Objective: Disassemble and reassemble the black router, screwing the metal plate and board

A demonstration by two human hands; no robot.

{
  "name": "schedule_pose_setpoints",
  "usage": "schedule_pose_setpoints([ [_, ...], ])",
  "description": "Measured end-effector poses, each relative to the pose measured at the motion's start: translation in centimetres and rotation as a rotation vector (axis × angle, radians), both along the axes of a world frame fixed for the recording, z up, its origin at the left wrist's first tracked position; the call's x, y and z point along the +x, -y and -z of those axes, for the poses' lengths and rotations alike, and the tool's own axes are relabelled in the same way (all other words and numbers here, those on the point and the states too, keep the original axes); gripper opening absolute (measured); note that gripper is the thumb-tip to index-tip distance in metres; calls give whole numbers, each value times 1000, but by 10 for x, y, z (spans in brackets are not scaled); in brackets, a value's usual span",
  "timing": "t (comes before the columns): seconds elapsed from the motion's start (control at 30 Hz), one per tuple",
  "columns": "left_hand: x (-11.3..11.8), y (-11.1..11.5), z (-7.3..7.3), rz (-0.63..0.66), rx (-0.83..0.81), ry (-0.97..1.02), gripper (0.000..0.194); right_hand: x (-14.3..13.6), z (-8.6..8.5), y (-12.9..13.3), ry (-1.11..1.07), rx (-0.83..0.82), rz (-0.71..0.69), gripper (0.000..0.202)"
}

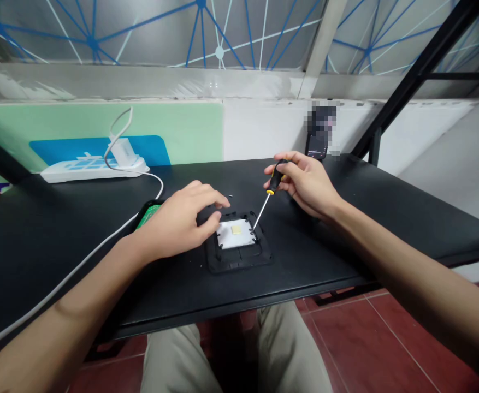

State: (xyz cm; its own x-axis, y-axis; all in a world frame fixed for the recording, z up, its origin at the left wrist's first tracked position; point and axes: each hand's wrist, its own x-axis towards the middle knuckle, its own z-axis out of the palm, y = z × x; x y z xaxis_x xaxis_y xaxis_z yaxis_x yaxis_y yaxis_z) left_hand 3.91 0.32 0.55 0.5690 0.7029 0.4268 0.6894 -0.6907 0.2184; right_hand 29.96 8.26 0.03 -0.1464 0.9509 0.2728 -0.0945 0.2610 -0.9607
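Screwdriver (270, 192) in the right hand (308, 183) — the grip is clamped on its black-and-yellow handle, and the shaft slants down to the right edge of a white panel (228, 240). The panel, bearing a small yellow square (236, 230), lies within a black frame (239, 266) on the counter (325, 267). Left hand (184, 218): the grip is apart, thumb and fingers parted at the frame's left side — a green board (147, 214) lies partly hidden behind the wrist.

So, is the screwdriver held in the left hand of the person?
No, the right hand grips the screwdriver, which tilts tip down.
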Motion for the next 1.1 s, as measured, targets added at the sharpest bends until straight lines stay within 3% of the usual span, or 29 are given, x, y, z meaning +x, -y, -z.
schedule_pose_setpoints([
  [0.27, 7, 8, 1, 138, -101, -25, 22, 2, 4, 4, -19, -81, 11, 14],
  [1.1, 7, 8, 0, 134, -109, -65, 22, 3, 8, 1, 44, -56, 28, 13],
])
